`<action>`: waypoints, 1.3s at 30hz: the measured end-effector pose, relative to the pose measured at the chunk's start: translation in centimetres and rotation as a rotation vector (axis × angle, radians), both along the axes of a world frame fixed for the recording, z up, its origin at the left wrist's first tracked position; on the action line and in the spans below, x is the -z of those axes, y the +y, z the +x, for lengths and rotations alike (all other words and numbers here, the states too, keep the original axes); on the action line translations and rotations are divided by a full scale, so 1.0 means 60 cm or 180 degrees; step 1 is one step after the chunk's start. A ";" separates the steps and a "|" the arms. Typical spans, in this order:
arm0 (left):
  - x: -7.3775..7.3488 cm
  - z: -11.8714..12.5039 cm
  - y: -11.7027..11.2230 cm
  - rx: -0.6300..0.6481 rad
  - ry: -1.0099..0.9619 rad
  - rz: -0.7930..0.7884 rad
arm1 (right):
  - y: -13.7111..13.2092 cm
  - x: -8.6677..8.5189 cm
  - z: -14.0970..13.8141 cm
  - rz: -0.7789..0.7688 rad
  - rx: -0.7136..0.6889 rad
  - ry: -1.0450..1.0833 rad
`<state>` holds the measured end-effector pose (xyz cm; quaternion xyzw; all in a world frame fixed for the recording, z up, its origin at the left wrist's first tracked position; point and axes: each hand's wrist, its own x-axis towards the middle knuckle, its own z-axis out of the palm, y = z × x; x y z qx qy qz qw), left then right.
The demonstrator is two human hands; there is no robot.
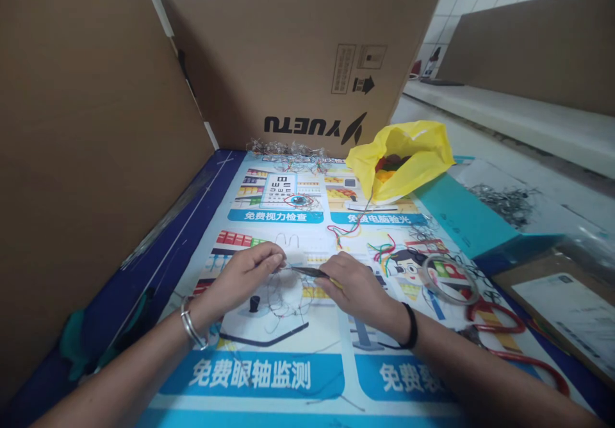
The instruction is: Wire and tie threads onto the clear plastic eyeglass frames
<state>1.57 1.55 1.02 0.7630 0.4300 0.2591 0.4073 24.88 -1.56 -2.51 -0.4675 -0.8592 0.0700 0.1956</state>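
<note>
My left hand is closed in a pinch on a thin wire at the middle of the printed poster mat. My right hand is closed round a dark slim tool, perhaps pliers or tweezers, whose tip meets the left fingertips. Loose thin wires lie tangled on the mat just below both hands. A silver bangle sits on the left wrist, a black band on the right.
A yellow plastic bag with coloured pieces lies behind, coloured wires trailing from it. A tape ring and red-handled tool lie right. Cardboard walls stand left and behind. Metal bits lie far right.
</note>
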 end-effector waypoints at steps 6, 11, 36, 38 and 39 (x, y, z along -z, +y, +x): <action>0.001 0.002 -0.003 -0.0082 0.0327 0.0479 | 0.002 -0.002 0.001 0.0085 0.0050 -0.0136; -0.003 0.009 -0.011 -0.0071 0.0650 0.1089 | 0.000 -0.004 -0.003 0.0117 0.0081 -0.0226; 0.002 0.008 -0.012 -0.0036 0.0739 0.1301 | 0.000 -0.013 -0.003 -0.0162 0.0070 -0.0230; 0.002 0.008 -0.012 -0.0018 0.0727 0.1261 | 0.000 -0.012 -0.003 -0.0117 0.0039 -0.0269; 0.001 0.008 -0.012 -0.0022 0.0719 0.1213 | 0.000 -0.012 -0.003 -0.0082 0.0021 -0.0289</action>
